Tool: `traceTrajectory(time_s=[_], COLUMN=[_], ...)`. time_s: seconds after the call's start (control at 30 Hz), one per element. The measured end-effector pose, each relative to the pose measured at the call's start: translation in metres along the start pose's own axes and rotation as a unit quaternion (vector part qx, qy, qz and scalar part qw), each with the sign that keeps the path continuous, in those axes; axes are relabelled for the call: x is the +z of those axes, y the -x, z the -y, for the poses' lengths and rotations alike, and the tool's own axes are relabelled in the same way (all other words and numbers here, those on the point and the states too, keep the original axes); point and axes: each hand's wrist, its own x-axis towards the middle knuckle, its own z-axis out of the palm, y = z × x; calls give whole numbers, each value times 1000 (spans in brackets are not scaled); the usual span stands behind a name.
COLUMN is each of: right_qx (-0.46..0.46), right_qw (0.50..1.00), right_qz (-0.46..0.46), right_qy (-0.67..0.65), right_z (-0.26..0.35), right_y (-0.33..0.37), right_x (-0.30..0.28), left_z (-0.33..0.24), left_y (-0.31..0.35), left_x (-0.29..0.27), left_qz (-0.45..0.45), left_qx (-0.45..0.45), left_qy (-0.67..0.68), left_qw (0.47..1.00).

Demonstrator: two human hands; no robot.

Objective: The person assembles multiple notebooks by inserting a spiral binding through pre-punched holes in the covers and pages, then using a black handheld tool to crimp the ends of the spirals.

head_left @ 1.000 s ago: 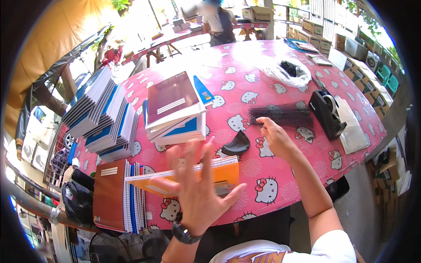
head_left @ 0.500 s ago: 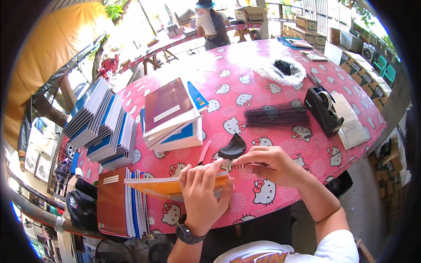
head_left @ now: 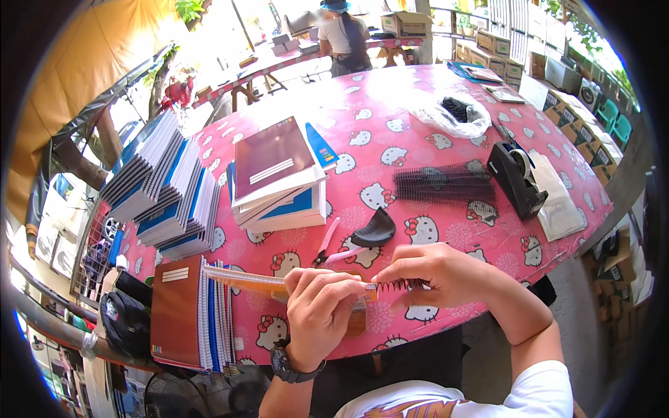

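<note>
My left hand (head_left: 317, 313), with a black watch at its wrist, is closed around an orange-covered notebook (head_left: 244, 280), holding it nearly edge-on above the table. A dark spiral binding coil (head_left: 403, 284) extends from the notebook's right end. The fingers of my right hand (head_left: 449, 275) are closed around this coil, thumb below it. Just beyond my hands lie pliers with pink handles (head_left: 326, 240) and a black curved, cup-like piece (head_left: 374, 228). A bundle of black spiral coils (head_left: 444, 187) rests farther away on the table.
Stacked white pages with blue covers (head_left: 157, 202) and maroon-covered books (head_left: 275, 164) stand at left. Bound notebooks (head_left: 178, 313) lie nearer. A black tape dispenser (head_left: 516, 180) and an open plastic bag (head_left: 453, 115) are at right. A person (head_left: 345, 42) stands at a far table.
The notebook has tipped to a flatter edge-on angle. Both hands are slightly lower in view, and more of the coil and the pliers shows. The view has shifted slightly.
</note>
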Motion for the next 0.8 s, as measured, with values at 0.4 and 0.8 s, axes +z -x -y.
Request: traceTrajectory(time_s=[0.4,0.8], right_qx=[217,228], right_qw=[969,973], right_qz=[-52,-6], right_qy=[102,-27], right_z=[-118,-126], right_y=[-28,-17], right_x=[0,29], left_z=[-8,-2], left_y=[-3,3], left_x=[-4,-5], left_qz=[92,78], left_qx=[-3,6], left_qy=[-73,-35], left_qw=[993,996])
